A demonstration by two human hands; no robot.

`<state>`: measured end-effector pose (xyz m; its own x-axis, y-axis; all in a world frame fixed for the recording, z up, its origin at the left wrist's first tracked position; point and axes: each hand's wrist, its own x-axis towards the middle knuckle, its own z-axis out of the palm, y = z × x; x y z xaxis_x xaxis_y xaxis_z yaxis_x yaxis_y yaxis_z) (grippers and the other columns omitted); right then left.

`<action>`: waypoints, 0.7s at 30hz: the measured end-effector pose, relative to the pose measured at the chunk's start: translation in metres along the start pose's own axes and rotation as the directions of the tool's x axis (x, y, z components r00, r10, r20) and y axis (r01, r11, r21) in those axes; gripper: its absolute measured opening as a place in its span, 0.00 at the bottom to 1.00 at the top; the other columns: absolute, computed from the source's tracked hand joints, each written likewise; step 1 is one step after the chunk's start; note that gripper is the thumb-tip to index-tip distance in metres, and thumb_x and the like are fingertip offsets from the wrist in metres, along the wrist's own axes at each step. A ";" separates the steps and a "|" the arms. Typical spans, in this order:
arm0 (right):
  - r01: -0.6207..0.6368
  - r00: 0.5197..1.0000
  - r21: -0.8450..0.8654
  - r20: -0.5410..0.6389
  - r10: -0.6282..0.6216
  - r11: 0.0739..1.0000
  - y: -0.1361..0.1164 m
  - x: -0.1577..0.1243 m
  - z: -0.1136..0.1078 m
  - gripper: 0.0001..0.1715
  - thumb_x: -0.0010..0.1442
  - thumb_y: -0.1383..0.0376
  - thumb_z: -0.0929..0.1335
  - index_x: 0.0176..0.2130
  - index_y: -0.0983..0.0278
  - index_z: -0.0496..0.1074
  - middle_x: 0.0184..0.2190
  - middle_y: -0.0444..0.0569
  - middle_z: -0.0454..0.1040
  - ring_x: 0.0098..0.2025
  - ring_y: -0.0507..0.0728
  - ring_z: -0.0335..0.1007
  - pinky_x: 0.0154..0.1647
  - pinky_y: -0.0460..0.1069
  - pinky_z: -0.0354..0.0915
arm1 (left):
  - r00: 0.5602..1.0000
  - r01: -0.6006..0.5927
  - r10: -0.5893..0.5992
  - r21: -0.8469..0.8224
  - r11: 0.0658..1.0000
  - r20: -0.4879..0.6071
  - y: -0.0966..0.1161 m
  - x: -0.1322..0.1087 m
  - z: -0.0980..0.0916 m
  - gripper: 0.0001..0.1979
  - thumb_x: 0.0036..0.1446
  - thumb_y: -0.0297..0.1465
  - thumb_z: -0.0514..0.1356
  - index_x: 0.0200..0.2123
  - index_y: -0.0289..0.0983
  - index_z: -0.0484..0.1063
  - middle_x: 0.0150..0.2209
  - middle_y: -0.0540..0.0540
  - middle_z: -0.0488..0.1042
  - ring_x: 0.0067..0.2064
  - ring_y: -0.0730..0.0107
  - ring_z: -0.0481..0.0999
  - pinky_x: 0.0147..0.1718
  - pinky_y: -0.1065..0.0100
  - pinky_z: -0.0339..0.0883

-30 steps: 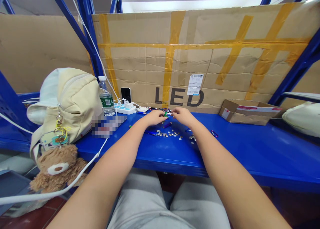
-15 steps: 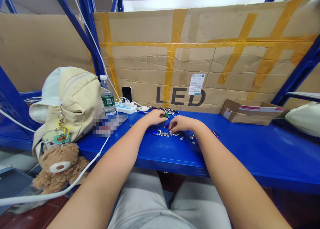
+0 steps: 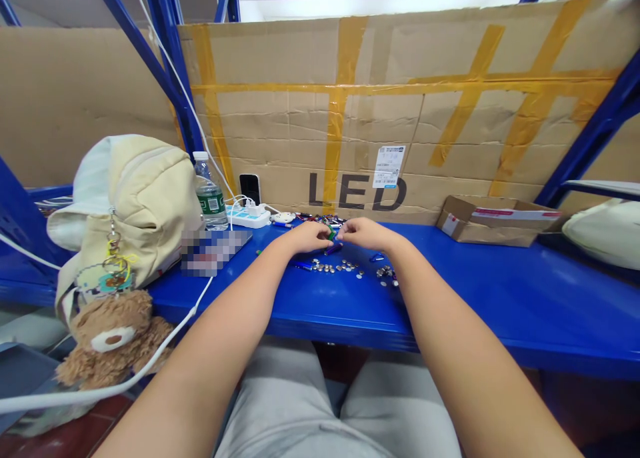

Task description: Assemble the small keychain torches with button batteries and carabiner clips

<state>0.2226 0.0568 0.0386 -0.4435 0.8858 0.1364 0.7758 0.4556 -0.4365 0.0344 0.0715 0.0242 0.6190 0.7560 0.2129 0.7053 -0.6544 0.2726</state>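
My left hand (image 3: 311,237) is closed around a small green object (image 3: 331,233), whose kind I cannot make out. Close against it, my right hand (image 3: 364,233) has its thumb and finger pinched together at the green object's end; whatever is between them is too small to name. Below the hands, several small silver discs like button cells (image 3: 326,268) lie scattered on the blue tabletop. More of them form a little heap (image 3: 385,273) by my right forearm. A dark blue tube (image 3: 333,249) and a blue pen-like piece (image 3: 302,265) lie near my left hand.
Behind the hands is a pile of small coloured parts (image 3: 320,218). A white power strip (image 3: 249,215), a water bottle (image 3: 210,195) and a cream backpack (image 3: 150,198) stand left. An open cardboard box (image 3: 495,223) stands right, against the taped cardboard wall (image 3: 280,111).
My right hand has risen from the silver discs to the green object in my left hand. The left hand stays nearly in place. The view has shifted slightly.
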 end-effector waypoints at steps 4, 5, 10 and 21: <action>-0.065 0.997 0.204 -0.029 0.073 0.977 0.011 0.002 -0.001 0.14 0.54 0.58 0.64 0.33 0.66 0.70 0.25 0.45 0.70 0.26 0.50 0.62 0.28 0.45 0.59 | 0.995 -0.087 0.089 -0.046 0.995 0.048 0.004 -0.001 -0.001 0.11 0.52 0.38 0.56 0.30 0.36 0.72 0.28 0.49 0.71 0.29 0.72 0.66 0.28 0.71 0.55; -0.064 0.998 0.236 0.015 0.063 0.970 0.013 0.002 0.000 0.13 0.54 0.58 0.64 0.32 0.66 0.70 0.24 0.45 0.70 0.25 0.49 0.61 0.28 0.44 0.59 | 0.994 -0.097 0.100 -0.053 0.994 0.049 0.004 0.000 -0.001 0.11 0.52 0.37 0.57 0.31 0.36 0.73 0.28 0.49 0.71 0.29 0.72 0.67 0.29 0.71 0.55; -0.072 0.997 0.382 0.054 0.056 0.921 0.011 0.000 -0.001 0.12 0.52 0.57 0.66 0.30 0.65 0.68 0.23 0.43 0.66 0.24 0.48 0.59 0.27 0.44 0.59 | 0.994 -0.102 0.103 -0.041 0.994 0.034 0.003 0.001 -0.001 0.10 0.52 0.35 0.57 0.33 0.36 0.74 0.30 0.49 0.73 0.30 0.72 0.68 0.30 0.71 0.56; -0.071 0.997 0.306 0.041 0.062 0.950 0.011 0.003 0.003 0.10 0.50 0.61 0.68 0.32 0.65 0.69 0.26 0.46 0.69 0.25 0.49 0.61 0.23 0.44 0.60 | 0.992 -0.111 0.112 -0.028 0.993 0.058 0.003 0.001 -0.001 0.11 0.53 0.36 0.57 0.32 0.35 0.74 0.28 0.49 0.72 0.28 0.73 0.66 0.27 0.72 0.53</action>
<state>0.2284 0.0639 0.0319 -0.4128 0.9079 0.0729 0.6311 0.3428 -0.6959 0.0368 0.0698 0.0262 0.7134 0.6753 0.1870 0.6224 -0.7333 0.2736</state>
